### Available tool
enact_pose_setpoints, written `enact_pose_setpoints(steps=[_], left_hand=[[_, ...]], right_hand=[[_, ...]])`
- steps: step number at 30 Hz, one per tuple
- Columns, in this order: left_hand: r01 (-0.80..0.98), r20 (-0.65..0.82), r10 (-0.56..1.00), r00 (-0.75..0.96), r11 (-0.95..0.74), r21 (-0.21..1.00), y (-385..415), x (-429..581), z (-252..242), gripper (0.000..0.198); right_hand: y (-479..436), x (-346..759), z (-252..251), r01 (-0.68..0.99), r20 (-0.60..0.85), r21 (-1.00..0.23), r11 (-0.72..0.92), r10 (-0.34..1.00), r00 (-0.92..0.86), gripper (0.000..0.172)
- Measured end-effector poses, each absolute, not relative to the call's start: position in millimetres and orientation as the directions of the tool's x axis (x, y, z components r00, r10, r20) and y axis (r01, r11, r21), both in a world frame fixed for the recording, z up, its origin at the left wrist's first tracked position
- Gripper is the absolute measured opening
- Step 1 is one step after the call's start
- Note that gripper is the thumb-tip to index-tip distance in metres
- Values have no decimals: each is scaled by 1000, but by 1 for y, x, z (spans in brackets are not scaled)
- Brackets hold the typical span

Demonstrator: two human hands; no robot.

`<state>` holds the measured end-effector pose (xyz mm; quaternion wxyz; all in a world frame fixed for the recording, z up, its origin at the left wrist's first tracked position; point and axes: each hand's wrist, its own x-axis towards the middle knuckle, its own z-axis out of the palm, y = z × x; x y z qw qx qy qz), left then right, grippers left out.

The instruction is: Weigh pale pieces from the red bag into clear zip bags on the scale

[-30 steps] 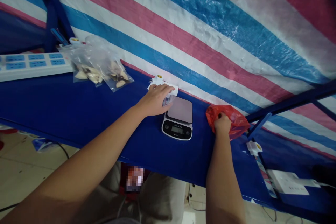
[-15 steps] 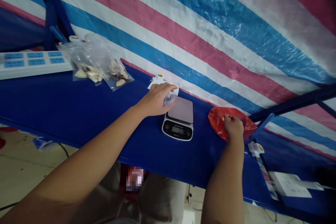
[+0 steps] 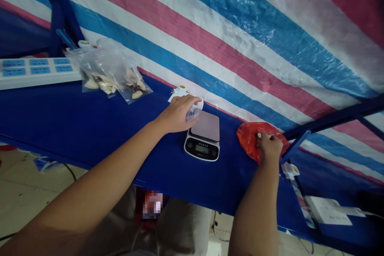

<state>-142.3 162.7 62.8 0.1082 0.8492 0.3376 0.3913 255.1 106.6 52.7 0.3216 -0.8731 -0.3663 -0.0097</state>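
My left hand (image 3: 179, 115) is closed around a crumpled clear plastic bag (image 3: 193, 114), just over the back left corner of a kitchen scale (image 3: 205, 126). The scale has a flat pale platform and a black front panel with a small display, too faint to read. Over at the right, my right hand (image 3: 271, 147) reaches into an open red plastic bag (image 3: 246, 141). Its fingers are pinched on a small pale dried slice (image 3: 259, 135). The hand covers part of the bag's inside.
Clear bags of dried slices (image 3: 136, 88) lie at the back left beside a white power strip (image 3: 39, 74). A white plug (image 3: 180, 90) sits behind my left hand. A striped tarp (image 3: 192, 32) rises along the back of the blue table (image 3: 99, 128). Blue metal bars stand at both sides.
My right hand has shifted slightly right and down within the red bag, and the pale slice shows more at its fingers. My left hand stays in place by the scale.
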Motion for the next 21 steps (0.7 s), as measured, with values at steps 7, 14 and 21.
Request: enact_pose_setpoints(steps=[7, 14, 21], left_hand=[[491, 591, 662, 460, -745, 452, 165, -142, 61, 46], [503, 576, 674, 462, -734, 455, 164, -141, 61, 45], [504, 570, 679, 464, -731, 460, 164, -142, 62, 46]], right_hand=[[102, 260, 60, 625, 222, -387, -678, 590, 776, 38], [104, 262, 44, 627, 107, -298, -720, 627, 771, 42], [108, 257, 36, 599, 44, -298, -743, 616, 787, 48]])
